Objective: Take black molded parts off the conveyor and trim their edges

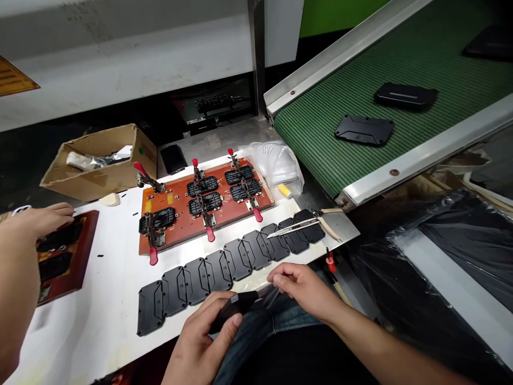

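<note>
Low in the middle, my left hand is closed around a small black plastic part just off the front edge of the white table. My right hand pinches a clear film at that part's right end. Just beyond my hands a row of several flat black covers lies overlapping on the table. Tweezers rest across the row's right end. Behind it sits an orange jig with red-handled toggle clamps and several black parts clamped in it.
Another person's hand rests on a dark red jig at the left. A cardboard box stands at the back left, and a clear plastic bag lies behind the orange jig. A green conveyor belt at the right carries black housings.
</note>
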`<state>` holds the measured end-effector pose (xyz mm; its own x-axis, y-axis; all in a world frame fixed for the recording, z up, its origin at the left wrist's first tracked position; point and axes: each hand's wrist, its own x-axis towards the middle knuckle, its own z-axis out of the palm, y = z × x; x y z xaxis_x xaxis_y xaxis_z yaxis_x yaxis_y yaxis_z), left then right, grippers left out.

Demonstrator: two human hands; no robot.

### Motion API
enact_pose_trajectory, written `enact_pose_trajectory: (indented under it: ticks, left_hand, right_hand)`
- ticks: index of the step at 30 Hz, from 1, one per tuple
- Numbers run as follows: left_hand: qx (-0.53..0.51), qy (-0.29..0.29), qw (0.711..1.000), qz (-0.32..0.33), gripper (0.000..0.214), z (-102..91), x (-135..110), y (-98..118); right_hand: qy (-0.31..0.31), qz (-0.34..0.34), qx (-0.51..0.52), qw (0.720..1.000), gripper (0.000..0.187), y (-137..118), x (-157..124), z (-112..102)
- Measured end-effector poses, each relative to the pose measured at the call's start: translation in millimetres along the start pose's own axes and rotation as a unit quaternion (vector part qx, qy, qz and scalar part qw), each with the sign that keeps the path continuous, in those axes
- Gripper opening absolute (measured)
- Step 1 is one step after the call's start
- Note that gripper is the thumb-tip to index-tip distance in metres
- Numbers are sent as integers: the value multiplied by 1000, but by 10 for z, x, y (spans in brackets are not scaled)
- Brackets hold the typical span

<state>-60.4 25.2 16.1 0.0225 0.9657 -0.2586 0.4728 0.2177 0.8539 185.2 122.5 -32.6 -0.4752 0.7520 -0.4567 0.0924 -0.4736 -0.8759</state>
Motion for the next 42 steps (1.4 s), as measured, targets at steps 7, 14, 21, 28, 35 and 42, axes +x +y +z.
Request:
enact_pose_trajectory:
  ticks: [7, 14, 21, 28, 35, 42]
  left_hand:
    - [-60, 134, 988, -41, 27, -10, -232, 146]
    - [-242, 111, 956, -126, 46, 223, -238, 32]
    - [-360, 200, 890, -193, 72, 266, -287, 120]
    - [-141, 203, 954, -171, 42, 194, -180, 46]
    - [-84, 151, 975, -143, 33, 167, 50, 80]
    - [-107, 219, 954, -175, 39, 125, 106, 38]
  right_hand:
    - [63, -88, -136, 985, 12, -194, 42, 246]
    - [-98, -91, -70, 989, 16, -347, 63, 494]
    - [3, -30, 112, 993, 30, -269, 220, 395]
    - [9, -94, -33, 995, 17, -311, 190, 470]
    - [-126, -172, -155, 965, 23, -413, 104, 452]
    - [-2, -239, -262, 935, 15, -422, 172, 259]
